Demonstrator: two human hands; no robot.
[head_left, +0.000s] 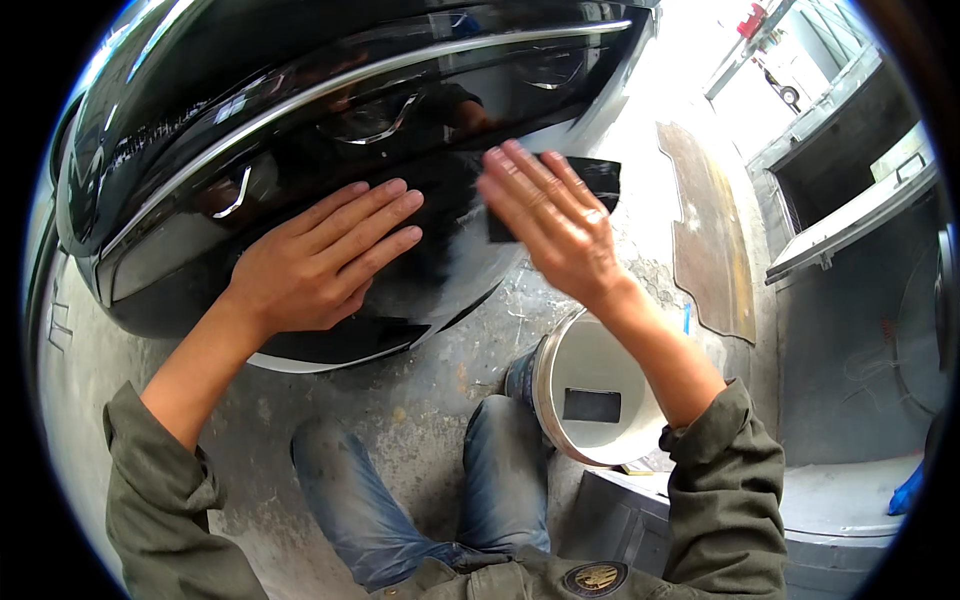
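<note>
The lower body of a black car (330, 220) fills the upper left, with a dull greyish patch (465, 255) on its bumper. My left hand (325, 250) lies flat on the glossy black surface, fingers stretched out and holding nothing. To its right, my right hand (555, 215) is flat too, fingers extended and slightly blurred. Under it is a dark sheet (603, 180) that looks like sandpaper, its corners showing on both sides of the fingers. Whether the sheet touches the bumper all over is hidden by the hand.
Right of my knees stands a round bucket (545, 400) of cloudy liquid, with a dark rectangle (592, 405) showing in it. A worn brown mat (710, 230) lies on the concrete floor (440, 380). Grey metal panels (850, 330) stand along the right side.
</note>
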